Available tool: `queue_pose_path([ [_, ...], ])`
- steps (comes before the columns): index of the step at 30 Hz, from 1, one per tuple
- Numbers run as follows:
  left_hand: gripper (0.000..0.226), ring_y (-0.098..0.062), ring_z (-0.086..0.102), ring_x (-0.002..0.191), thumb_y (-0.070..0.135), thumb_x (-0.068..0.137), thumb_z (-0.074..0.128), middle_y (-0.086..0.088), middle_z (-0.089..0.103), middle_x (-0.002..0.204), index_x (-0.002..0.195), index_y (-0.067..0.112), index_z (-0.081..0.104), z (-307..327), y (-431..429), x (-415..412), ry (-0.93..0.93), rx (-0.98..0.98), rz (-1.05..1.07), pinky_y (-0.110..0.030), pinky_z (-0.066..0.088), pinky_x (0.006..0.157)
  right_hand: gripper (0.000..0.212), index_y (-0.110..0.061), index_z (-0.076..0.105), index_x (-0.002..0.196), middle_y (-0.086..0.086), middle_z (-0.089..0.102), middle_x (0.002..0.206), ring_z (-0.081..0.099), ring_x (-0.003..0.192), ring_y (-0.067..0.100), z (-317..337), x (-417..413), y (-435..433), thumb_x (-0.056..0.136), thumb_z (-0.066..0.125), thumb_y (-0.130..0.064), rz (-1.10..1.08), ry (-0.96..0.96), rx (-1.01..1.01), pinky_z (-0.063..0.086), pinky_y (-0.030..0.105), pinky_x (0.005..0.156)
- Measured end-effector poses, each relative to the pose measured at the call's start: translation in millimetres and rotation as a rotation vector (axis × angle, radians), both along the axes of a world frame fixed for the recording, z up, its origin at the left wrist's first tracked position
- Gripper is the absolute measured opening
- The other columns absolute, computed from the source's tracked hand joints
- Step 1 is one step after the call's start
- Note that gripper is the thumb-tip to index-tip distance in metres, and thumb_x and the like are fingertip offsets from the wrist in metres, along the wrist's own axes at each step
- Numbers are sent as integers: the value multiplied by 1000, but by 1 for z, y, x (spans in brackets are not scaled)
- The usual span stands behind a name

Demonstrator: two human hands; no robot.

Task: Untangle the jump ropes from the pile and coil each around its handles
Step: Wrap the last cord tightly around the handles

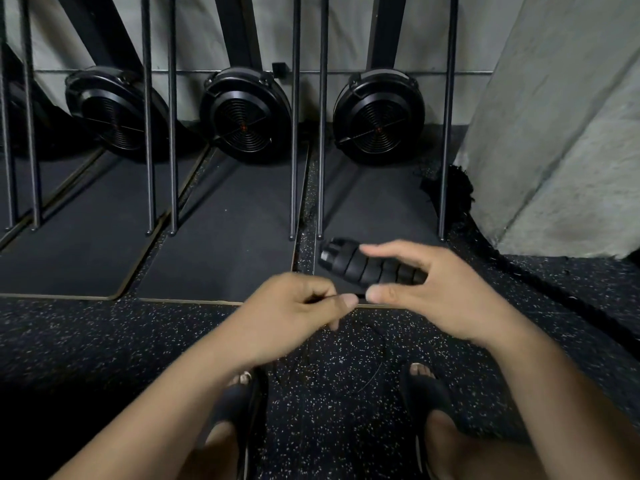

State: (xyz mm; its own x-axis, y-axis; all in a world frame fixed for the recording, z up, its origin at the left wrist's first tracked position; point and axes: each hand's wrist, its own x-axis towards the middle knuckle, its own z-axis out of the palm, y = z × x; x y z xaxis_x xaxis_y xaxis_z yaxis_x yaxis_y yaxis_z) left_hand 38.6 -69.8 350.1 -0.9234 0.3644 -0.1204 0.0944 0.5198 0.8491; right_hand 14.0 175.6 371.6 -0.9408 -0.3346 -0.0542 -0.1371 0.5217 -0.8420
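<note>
The right hand [426,292] holds the black cylindrical jump-rope handles [367,268], already wound with turns of thin black cord, between curled fingers and thumb; the bundle is raised above the black speckled rubber floor [104,341]. The left hand [294,306] is closed, pinching the thin black rope cord [367,375] just beside the bundle. Slack cord loops on the floor between two feet in black sandals [429,389].

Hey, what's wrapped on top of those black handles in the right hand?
Thin black cord coils in spaced turns around the bundled handles. The right hand covers their far end, so the rest is hidden. The left hand pinches the loose cord trailing to the floor.
</note>
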Motion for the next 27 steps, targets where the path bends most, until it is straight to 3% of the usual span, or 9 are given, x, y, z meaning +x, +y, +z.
queue_pose_path([
  [5,38,-24,52,61,53,84,86,-12,67,70,76,17,74,2,-28,-15,83,67,0,-37,41,62,54,-31,74,129,-19,80,113,72,106,-6,-7,7,-11,80,95,-23,295,-288,110,48,10,91],
  [8,36,-14,49,65,43,78,92,-7,62,68,73,14,70,-7,-34,-21,38,124,4,-33,39,65,51,-37,74,127,-26,78,106,70,97,-11,1,14,-18,81,95,-33,428,-341,198,48,13,89],
  [11,36,-10,48,66,42,85,88,1,58,70,76,15,66,-18,-35,-21,-93,360,-62,-22,39,62,56,-37,73,130,-25,73,129,63,126,-8,12,17,-17,79,96,-35,469,-271,117,41,25,115],
  [13,38,-6,50,61,41,95,72,5,61,69,79,9,58,-19,-25,-15,-178,556,-70,-18,38,58,58,-34,71,132,-16,71,137,61,134,3,13,17,-13,80,96,-35,442,-223,-22,40,36,120],
  [16,53,-13,25,56,48,103,59,-9,43,66,80,1,49,-21,-1,-13,-235,677,92,-27,21,51,59,-25,62,130,13,77,122,68,90,18,8,17,-11,80,93,-33,326,-302,-343,55,34,76],
  [18,45,-13,19,54,45,107,56,-6,32,63,75,13,54,-25,8,-16,-241,651,235,-25,18,49,66,-16,52,132,18,79,108,54,67,20,5,18,-15,82,92,-31,195,-334,-540,41,28,51],
  [21,48,-15,21,51,45,114,44,1,27,60,77,21,64,-31,15,-17,-153,462,236,-28,19,47,66,-22,57,135,21,80,107,54,64,20,4,14,-21,78,87,-34,-61,-284,-607,38,30,49],
  [24,41,-13,37,50,46,112,46,9,40,56,90,24,72,-33,19,-12,11,100,120,-29,31,51,60,-38,67,123,1,82,101,67,67,15,1,8,-20,69,91,-50,-242,-123,-346,49,32,60],
  [27,33,-5,45,51,40,109,56,11,52,56,86,24,73,-27,13,-10,120,-95,29,-26,35,54,54,-44,70,115,-23,78,98,72,83,-5,-7,2,-11,68,94,-58,-195,14,76,50,18,72],
])
